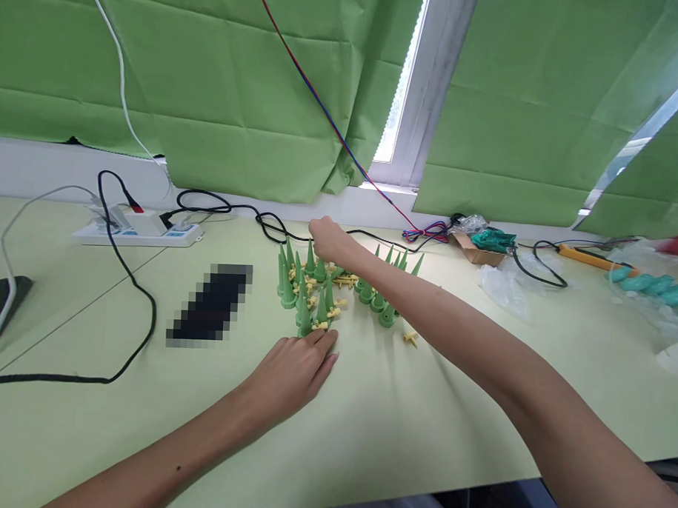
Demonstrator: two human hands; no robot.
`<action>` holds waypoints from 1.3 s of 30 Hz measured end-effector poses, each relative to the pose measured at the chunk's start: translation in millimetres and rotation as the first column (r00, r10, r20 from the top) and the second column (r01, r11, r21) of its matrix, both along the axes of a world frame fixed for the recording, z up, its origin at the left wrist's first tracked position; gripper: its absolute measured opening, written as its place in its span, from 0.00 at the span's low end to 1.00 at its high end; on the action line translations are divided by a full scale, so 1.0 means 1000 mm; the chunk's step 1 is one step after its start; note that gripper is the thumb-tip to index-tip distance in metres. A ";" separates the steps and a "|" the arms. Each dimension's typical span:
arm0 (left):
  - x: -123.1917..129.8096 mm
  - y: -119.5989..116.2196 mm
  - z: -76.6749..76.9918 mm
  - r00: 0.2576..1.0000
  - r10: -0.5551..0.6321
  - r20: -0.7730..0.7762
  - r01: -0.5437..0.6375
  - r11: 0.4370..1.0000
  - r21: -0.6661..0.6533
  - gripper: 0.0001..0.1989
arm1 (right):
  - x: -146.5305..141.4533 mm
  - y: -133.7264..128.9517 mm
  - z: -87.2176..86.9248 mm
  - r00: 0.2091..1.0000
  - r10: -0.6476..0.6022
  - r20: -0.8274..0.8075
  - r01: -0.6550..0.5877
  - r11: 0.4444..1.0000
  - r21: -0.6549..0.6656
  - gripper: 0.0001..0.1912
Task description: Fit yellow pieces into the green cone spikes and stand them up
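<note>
Several green cones (287, 288) stand in a cluster on the pale table, with small yellow pieces (334, 312) beside and between them. A second group of green cones (387, 315) stands to the right, partly behind my right forearm. My left hand (298, 371) lies at the near edge of the left cluster, its fingertips by a cone and a yellow piece; whether it grips either is unclear. My right hand (331, 241) reaches over the far side of the left cluster, fingers bent down and mostly hidden. One yellow piece (410, 336) lies apart, right of the cones.
A pixelated dark object (212, 305) lies left of the cones. Behind it are a white power strip (139, 234) and black cables (153, 307). At the back right are a cardboard box (478, 251), plastic bags (503, 288) and a yellow-orange tool (589, 257).
</note>
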State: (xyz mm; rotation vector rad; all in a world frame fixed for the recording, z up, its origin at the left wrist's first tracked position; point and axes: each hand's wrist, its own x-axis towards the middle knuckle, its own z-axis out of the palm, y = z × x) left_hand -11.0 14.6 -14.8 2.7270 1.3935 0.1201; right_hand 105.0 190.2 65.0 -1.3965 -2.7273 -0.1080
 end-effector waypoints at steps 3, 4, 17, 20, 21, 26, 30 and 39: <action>0.000 0.000 0.000 1.000 -0.002 -0.005 0.002 1.000 0.003 0.17 | -0.001 -0.003 0.000 0.999 -0.043 -0.007 0.043 0.997 0.057 0.14; 0.000 0.000 -0.001 1.000 -0.002 -0.007 0.002 1.000 0.005 0.16 | -0.001 -0.004 0.000 0.999 -0.049 -0.006 0.050 0.996 0.069 0.14; -0.001 0.000 -0.002 1.000 -0.010 -0.007 0.010 1.000 0.008 0.16 | -0.003 -0.015 0.008 0.999 -0.050 0.019 0.048 0.994 0.094 0.16; -0.002 -0.001 -0.001 1.000 -0.015 -0.007 0.015 1.000 0.001 0.16 | -0.002 -0.016 0.011 1.000 -0.023 0.005 0.023 0.999 0.049 0.15; -0.002 -0.002 -0.001 1.000 -0.015 -0.004 0.015 1.000 -0.001 0.16 | -0.001 -0.015 0.013 1.000 -0.005 0.000 0.005 1.000 0.024 0.15; -0.002 -0.002 -0.001 1.000 -0.007 0.004 0.007 1.000 -0.001 0.16 | 0.010 -0.005 0.026 0.998 0.004 0.061 0.007 0.985 -0.175 0.24; 0.000 -0.001 0.001 1.000 -0.007 0.011 0.008 1.000 -0.010 0.16 | 0.013 0.011 0.026 0.988 -0.103 0.118 0.116 0.987 -0.109 0.23; -0.001 -0.002 0.000 1.000 -0.012 -0.025 0.012 1.000 0.000 0.16 | -0.015 0.055 -0.005 0.962 -0.258 0.094 0.269 0.953 -0.137 0.22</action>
